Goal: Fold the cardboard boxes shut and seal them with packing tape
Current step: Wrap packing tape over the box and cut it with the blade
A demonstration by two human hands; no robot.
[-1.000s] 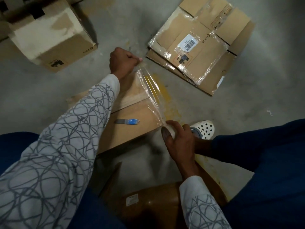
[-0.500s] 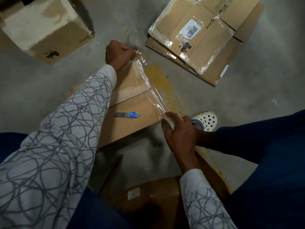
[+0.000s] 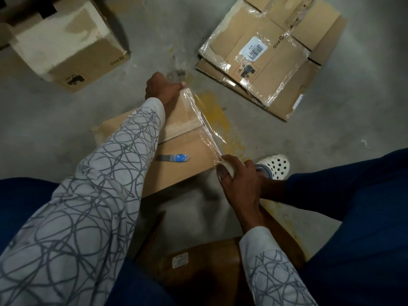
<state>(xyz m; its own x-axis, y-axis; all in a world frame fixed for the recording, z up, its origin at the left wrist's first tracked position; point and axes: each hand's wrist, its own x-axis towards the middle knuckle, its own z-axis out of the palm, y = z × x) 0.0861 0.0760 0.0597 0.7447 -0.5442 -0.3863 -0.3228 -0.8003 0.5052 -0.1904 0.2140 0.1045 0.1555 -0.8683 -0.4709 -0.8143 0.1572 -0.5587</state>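
A brown cardboard box (image 3: 187, 166) sits on the floor in front of me with its top flaps folded shut. My left hand (image 3: 162, 89) pinches the free end of a clear tape strip (image 3: 204, 120) at the box's far edge. The strip runs along the box's right side down to the tape roll (image 3: 227, 167), which my right hand (image 3: 240, 184) grips at the near right corner. A small blue-handled cutter (image 3: 174, 158) lies on the box top.
A closed box (image 3: 66, 47) stands at the back left. Flattened, tape-covered cardboard (image 3: 271, 56) lies at the back right. Another dark brown box (image 3: 198, 268) is close between my knees. A white perforated shoe (image 3: 276, 165) rests by my right hand. The floor is grey concrete.
Both hands keep their hold. My left hand has lowered the tape end closer to the box's far edge, so the strip lies flatter along the box's right side.
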